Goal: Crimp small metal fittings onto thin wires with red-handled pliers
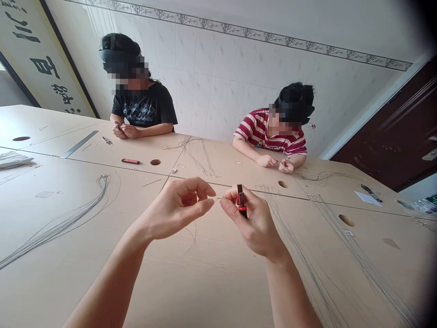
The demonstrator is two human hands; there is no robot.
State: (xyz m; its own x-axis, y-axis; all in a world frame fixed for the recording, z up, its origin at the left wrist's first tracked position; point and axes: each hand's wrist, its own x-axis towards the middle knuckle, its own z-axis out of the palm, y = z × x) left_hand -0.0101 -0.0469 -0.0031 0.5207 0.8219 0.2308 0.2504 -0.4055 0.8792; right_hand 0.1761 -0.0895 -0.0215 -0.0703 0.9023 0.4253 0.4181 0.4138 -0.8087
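We are holding both forearms up, left hand (177, 207) pinching its fingers (204, 205) together, right hand (252, 223) curling closed alongside.

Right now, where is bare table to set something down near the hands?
Bare table lies between the forearms, below the left hand and right hand, and between the wire bundle and the left forearm. Crowded: loose wires right of the right hand, which grips a red-handled tool.

Red tool (241, 202) half hidden in right hand (254, 223) — wire (217, 198) (hair-thin) indistinct.
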